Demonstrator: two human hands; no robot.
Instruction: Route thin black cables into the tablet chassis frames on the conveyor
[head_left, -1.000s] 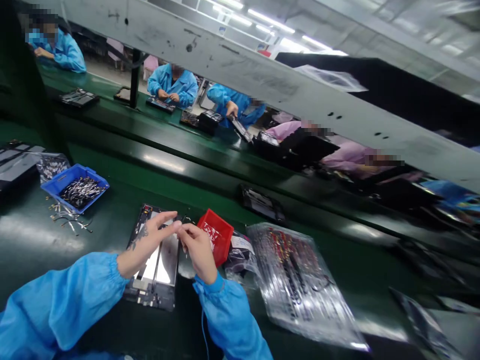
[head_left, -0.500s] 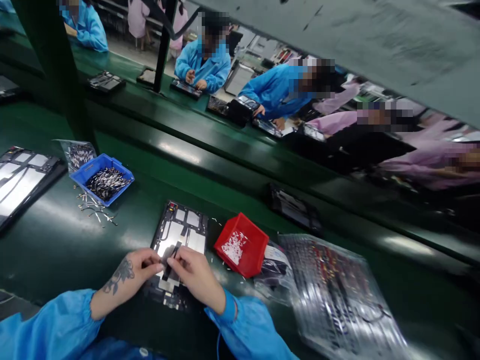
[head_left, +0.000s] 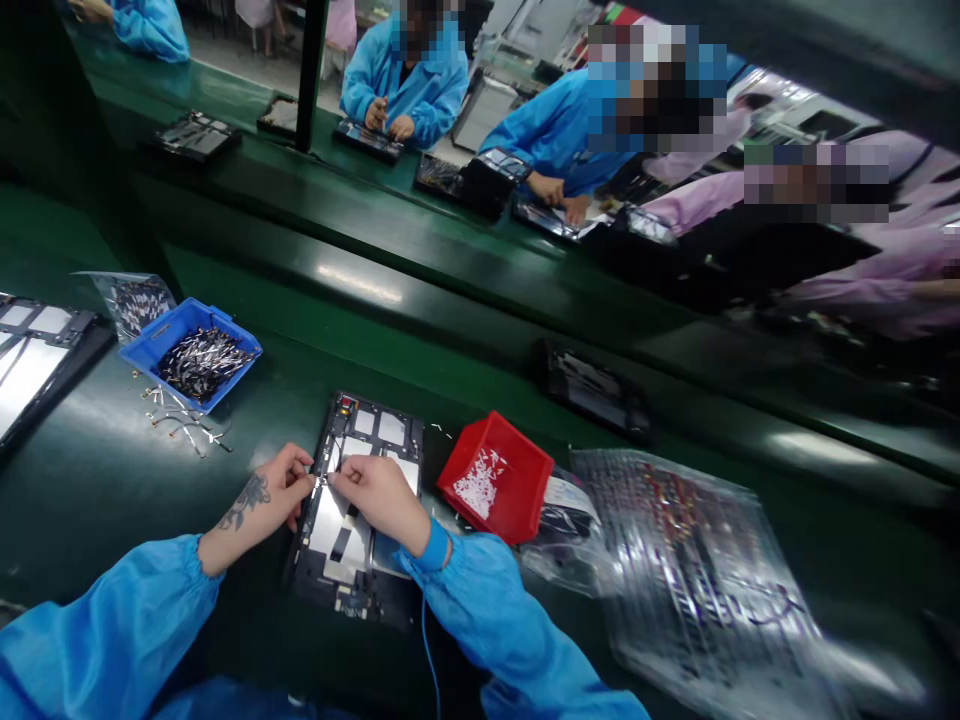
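An opened tablet body (head_left: 358,440) with silver shields lies flat on the green bench in front of me. My left hand (head_left: 271,492) rests at its left edge, fingers pinched together. My right hand (head_left: 377,492) lies over the middle of the tablet, also pinched. The fingertips of both hands meet at the tablet's left side around something tiny that I cannot make out. A dark strip (head_left: 341,545) lies on the tablet's lower shield.
A red bin (head_left: 495,478) of small white parts stands right of the tablet. Shiny plastic bags (head_left: 697,560) of parts lie further right. A blue bin (head_left: 187,352) of cables stands at the left, with loose cables beside it. Another tablet (head_left: 34,350) lies far left. Co-workers sit across the line.
Both hands moved from the tablet's lower part up to its left edge. The dark strip held between them half a second ago now lies on the tablet. The camera tilted downward.
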